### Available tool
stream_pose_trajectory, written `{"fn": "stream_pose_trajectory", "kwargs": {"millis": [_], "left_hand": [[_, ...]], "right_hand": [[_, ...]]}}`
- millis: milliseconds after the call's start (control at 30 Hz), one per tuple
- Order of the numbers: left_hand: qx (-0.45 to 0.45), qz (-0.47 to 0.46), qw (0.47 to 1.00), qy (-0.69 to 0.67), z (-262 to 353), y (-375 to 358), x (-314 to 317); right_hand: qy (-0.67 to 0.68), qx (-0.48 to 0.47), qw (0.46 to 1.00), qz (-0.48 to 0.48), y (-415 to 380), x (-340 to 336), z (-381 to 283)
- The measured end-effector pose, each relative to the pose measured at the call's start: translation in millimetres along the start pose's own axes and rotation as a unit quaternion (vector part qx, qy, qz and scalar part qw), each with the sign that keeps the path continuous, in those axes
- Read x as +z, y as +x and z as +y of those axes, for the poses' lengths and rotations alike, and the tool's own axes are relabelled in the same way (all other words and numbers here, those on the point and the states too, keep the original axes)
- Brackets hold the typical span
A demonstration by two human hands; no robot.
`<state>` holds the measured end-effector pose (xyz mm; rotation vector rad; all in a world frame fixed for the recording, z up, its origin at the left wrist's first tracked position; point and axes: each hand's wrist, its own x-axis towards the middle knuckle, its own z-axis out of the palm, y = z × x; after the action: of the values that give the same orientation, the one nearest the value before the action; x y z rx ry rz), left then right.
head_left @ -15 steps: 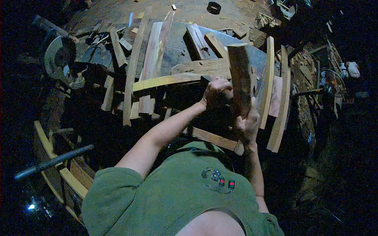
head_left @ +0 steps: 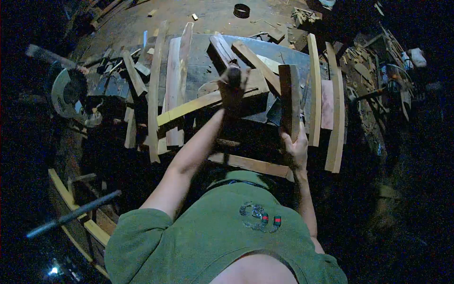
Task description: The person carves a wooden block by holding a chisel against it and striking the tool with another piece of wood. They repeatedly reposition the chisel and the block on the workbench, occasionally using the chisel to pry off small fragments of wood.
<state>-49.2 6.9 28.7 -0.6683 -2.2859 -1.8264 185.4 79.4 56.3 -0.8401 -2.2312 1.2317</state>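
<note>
My right hand [head_left: 297,146] is closed around the lower end of a dark brown wooden board [head_left: 289,94], which stands roughly upright in the view. My left hand [head_left: 233,87] is raised over the bench, smeared by motion and in shadow. Its fingers look wrapped around a dark tool with a rounded end [head_left: 234,73]; the kind cannot be made out. Beneath that hand lie a wide pale wood piece [head_left: 257,83] and a long yellowish curved strip [head_left: 189,108].
Long wooden strips [head_left: 155,94] lie at the left, with more curved strips [head_left: 314,90] at the right. A circular saw blade or guard [head_left: 60,92] sits far left. A dark ring [head_left: 241,11] lies at the back. A metal bar [head_left: 73,214] juts in at lower left.
My left hand has swung up and to the left, away from the dark board. The board's upper end sits slightly lower in view, still in my right hand. The yellowish strip has tilted.
</note>
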Motion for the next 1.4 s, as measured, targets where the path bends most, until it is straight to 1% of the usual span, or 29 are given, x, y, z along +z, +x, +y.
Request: {"fn": "stream_pose_trajectory", "kwargs": {"millis": [33, 67, 100, 167, 233, 267, 333, 367, 400, 467, 500, 533, 600, 633, 667, 733, 767, 800, 867, 900, 967, 1100, 1167, 1300, 1367, 1400], "left_hand": [[0.003, 0.036, 0.993, -0.110, 17, 4, -7], [-0.059, 0.039, 0.977, -0.203, 9, 8, -7], [-0.069, 0.027, 0.981, -0.178, 0, 16, -10], [-0.078, 0.013, 0.985, -0.154, -7, 26, -20], [-0.031, 0.036, 0.981, -0.187, -3, 31, -27], [-0.033, 0.035, 0.981, -0.186, -1, 34, -29], [-0.091, 0.070, 0.977, -0.180, 4, 42, -34], [-0.086, 0.063, 0.971, -0.215, 5, 45, -36], [-0.088, 0.062, 0.971, -0.215, 5, 47, -37], [-0.071, 0.024, 0.959, -0.272, 5, 49, -39], [-0.027, 0.002, 0.977, -0.210, 11, 49, -43], [-0.028, 0.003, 0.977, -0.210, 17, 48, -46], [-0.045, -0.076, 0.987, -0.136, 27, 45, -47], [-0.005, -0.101, 0.993, -0.064, 23, 45, -48], [-0.006, -0.103, 0.993, -0.065, 19, 44, -47], [-0.002, -0.152, 0.988, -0.017, 8, 44, -43], [0.008, -0.152, 0.988, -0.024, -7, 44, -38], [0.007, -0.153, 0.988, -0.025, -2, 43, -37], [-0.061, -0.153, 0.985, -0.047, 9, 40, -37], [-0.061, -0.154, 0.985, -0.047, 8, 40, -36], [0.003, -0.152, 0.988, -0.022, 2, 41, -33], [0.000, -0.174, 0.983, -0.056, -20, 42, -22], [-0.018, -0.214, 0.976, -0.038, -19, 43, -19], [-0.003, -0.204, 0.977, -0.053, -12, 38, -16], [0.025, -0.189, 0.982, 0.014, -2, 38, -18], [0.024, -0.190, 0.981, 0.014, -2, 36, -17]], "right_hand": [[-0.008, -0.021, 1.000, 0.003, -1, 1, 1], [-0.016, -0.043, 0.999, 0.006, -2, 2, 2], [-0.014, -0.041, 0.999, 0.010, -2, 1, -8], [0.019, 0.058, 0.997, -0.040, 0, -5, -35], [0.009, 0.061, 0.998, -0.035, -2, -4, -30], [0.000, 0.060, 0.998, -0.032, -4, -3, -28], [0.015, 0.066, 0.997, -0.032, -4, -3, -33], [0.030, 0.071, 0.997, -0.031, -3, -3, -35], [0.029, 0.072, 0.996, -0.031, -3, -3, -35], [0.018, 0.089, 0.995, -0.030, -2, -2, -34], [0.017, 0.089, 0.995, -0.031, -2, -2, -33], [0.024, 0.080, 0.996, -0.030, -1, -1, -33], [0.031, 0.071, 0.997, -0.028, 0, 1, -35], [0.034, 0.076, 0.996, -0.035, 1, 1, -37], [0.037, 0.082, 0.995, -0.041, 0, 1, -38], [0.034, 0.087, 0.995, -0.046, 0, 4, -31], [0.031, 0.089, 0.994, -0.051, 0, 5, -29], [0.030, 0.090, 0.994, -0.051, 0, 5, -29], [0.019, 0.117, 0.990, -0.072, -1, 5, -30], [0.019, 0.118, 0.990, -0.072, -1, 5, -32], [0.013, 0.128, 0.989, -0.074, -1, 4, -35], [0.010, 0.132, 0.987, -0.085, -2, 8, -25], [0.008, 0.096, 0.995, -0.040, -3, 13, -17], [0.026, 0.087, 0.995, -0.029, -3, 16, -14], [0.011, 0.092, 0.995, -0.038, -1, 13, -20], [0.010, 0.094, 0.995, -0.037, -1, 12, -20]]}}
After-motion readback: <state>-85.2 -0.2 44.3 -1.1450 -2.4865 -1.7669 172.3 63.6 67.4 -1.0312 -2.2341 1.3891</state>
